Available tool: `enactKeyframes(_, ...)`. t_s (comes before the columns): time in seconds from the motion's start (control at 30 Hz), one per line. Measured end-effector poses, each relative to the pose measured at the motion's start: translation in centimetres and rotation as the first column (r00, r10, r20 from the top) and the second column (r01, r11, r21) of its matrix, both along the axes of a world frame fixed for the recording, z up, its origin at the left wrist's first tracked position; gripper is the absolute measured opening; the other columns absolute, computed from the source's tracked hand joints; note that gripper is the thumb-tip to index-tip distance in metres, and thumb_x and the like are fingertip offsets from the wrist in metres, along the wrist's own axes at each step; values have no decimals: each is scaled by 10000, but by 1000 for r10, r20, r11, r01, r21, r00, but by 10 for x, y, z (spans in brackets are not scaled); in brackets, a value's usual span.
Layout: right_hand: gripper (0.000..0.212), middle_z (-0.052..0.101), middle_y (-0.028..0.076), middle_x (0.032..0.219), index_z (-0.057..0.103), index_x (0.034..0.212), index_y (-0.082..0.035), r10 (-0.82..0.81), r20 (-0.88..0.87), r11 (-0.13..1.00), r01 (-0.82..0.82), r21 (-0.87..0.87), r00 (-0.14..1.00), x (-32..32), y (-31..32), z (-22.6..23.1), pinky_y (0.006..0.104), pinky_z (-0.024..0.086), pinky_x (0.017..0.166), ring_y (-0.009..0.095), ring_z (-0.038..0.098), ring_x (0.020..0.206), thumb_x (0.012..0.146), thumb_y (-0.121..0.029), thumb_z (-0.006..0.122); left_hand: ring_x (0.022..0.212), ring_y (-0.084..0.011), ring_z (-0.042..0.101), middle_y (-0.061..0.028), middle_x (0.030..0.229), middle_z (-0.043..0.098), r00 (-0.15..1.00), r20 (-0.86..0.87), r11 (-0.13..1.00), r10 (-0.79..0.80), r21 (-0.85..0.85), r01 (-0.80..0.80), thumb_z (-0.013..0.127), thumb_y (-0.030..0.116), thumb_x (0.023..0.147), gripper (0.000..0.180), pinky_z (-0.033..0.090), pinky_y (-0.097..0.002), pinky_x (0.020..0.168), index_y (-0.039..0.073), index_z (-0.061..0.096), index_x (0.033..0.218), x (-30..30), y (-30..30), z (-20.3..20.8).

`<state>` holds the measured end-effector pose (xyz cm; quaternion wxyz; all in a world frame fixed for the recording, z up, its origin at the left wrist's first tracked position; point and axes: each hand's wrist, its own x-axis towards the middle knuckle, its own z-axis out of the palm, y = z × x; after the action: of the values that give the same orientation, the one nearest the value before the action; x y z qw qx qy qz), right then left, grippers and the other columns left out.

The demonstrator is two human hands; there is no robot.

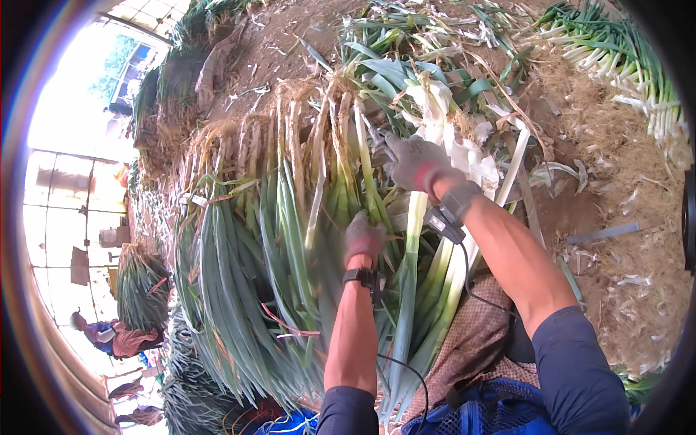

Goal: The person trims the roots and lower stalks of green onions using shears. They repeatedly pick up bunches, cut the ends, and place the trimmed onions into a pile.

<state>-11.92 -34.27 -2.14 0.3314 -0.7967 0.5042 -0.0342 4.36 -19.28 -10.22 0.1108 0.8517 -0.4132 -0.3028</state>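
Lots of green onions [239, 268] with dry brown skins lie under my left fingers [360, 223] and off to the left of them, so I think plenty is left to do. My right fingers [394, 147] are bent near the root ends [330, 94]; I can't tell if either hand's fingers grip a stalk. Some pale stalks [416, 214] lie just below my right fingers. Far to their upper right, a neat row of onions [609, 47] looks done.
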Motion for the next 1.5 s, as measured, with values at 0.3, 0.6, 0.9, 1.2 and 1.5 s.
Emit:
enactKeyframes(0.3, 680, 719, 265, 1254, 499, 1569, -77, 8, 59, 1000, -7, -9, 998, 25, -44, -22, 489, 518, 1063, 417, 682, 1197, 965, -368, 613, 1125, -332, 736, -216, 1250, 753, 982, -174, 958, 66, -263, -111, 742, 175, 939, 483, 563, -416, 977, 10, 658, 1385, 0, 7, -43)
enactKeyframes(0.6, 584, 710, 275, 1103, 576, 1445, -188, -13, 56, 1000, 12, 16, 998, -27, 34, -17, 564, 550, 893, 497, 689, 1049, 896, -314, 728, 1070, -421, 735, -250, 1134, 759, 980, -146, 989, 134, -37, -141, 799, 251, 797, 425, 581, -493, 950, 45, 743, 1165, 15, -26, -57)
enactKeyframes(0.9, 767, 671, 299, 1027, 528, 1551, -114, 188, 44, 979, -191, 76, 981, -103, 145, 14, 550, 563, 849, 506, 692, 957, 874, -363, 790, 1106, -415, 728, -233, 1158, 760, 987, 82, 990, -140, 39, 137, 788, 522, 852, 542, 576, -508, 951, 62, 756, 1137, -5, 10, 31)
enactKeyframes(1.2, 795, 658, 290, 1023, 511, 1566, -88, 119, 32, 987, -122, 103, 992, -111, 163, 23, 540, 551, 871, 490, 674, 982, 868, -347, 788, 1162, -438, 708, -274, 1236, 732, 982, -111, 971, -155, 166, 172, 716, 554, 922, 629, 557, -510, 990, -7, 755, 1204, 15, 26, 9)
enactKeyframes(1.5, 801, 674, 319, 1063, 517, 1565, -97, 25, 168, 997, -38, 73, 985, -114, 166, 15, 541, 543, 878, 503, 674, 989, 847, -308, 804, 985, -302, 790, -123, 1065, 816, 670, 418, 777, -614, 467, 422, 686, 405, 935, 320, 610, -433, 764, 152, 853, 1038, 54, 11, 44)
